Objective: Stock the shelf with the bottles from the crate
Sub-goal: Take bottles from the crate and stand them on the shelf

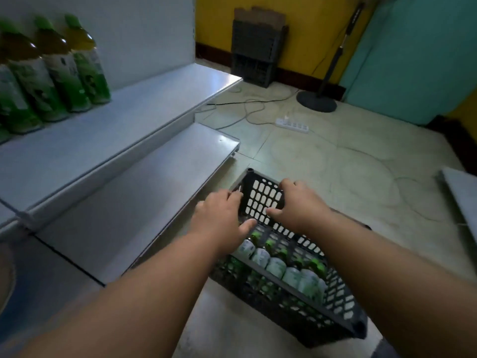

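Grip: left hand [219, 215] and right hand [296, 205] both curl over crate [260, 200] far wall | crate on floor beside shelf [160, 171], bottles [276, 264] lying inside | risk: tugging one end tilts crate, bottles roll and shift.

Head view, looking down, close over crate [304, 285].

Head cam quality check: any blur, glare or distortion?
Head view: dim, soft overall; both hands and forearms motion-smeared over the crate; shelf bottles blurry with small glare spots; wide-angle bend on shelf edges.
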The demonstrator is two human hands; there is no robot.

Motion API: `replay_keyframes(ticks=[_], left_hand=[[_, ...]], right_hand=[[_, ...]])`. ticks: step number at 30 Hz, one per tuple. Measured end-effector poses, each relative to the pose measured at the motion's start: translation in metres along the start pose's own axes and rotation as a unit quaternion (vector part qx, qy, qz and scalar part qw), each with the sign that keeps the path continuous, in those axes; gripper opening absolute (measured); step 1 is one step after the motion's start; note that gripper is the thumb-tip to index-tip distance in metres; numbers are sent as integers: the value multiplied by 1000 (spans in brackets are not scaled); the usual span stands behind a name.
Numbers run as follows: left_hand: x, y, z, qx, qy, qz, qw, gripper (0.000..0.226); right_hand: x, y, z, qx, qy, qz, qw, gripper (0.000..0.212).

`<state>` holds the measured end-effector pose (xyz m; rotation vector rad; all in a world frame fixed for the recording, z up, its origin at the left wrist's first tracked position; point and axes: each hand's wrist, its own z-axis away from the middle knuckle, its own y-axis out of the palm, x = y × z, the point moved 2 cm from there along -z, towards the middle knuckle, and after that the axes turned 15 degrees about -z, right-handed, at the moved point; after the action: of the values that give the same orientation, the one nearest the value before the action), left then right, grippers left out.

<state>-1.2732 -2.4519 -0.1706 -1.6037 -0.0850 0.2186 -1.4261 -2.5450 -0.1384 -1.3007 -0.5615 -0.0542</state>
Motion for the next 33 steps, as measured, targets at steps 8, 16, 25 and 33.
replay_keyframes(ticks=[8, 16, 25, 33], left_hand=[[-127, 120, -10, 89, 53, -31, 994, 77], [-177, 199, -40, 163, -5, -87, 983, 104], [-179, 209, -45, 168, -2, -103, 981, 107], [-179, 210, -49, 166, -8, -87, 982, 111]], right_hand=[[-179, 54, 23, 25, 134, -70, 988, 68], [-274, 117, -8, 32, 231, -193, 953, 67], [-306, 216, -58, 94, 458, -252, 847, 91], [-308, 197, -61, 33, 386, -316, 866, 93]])
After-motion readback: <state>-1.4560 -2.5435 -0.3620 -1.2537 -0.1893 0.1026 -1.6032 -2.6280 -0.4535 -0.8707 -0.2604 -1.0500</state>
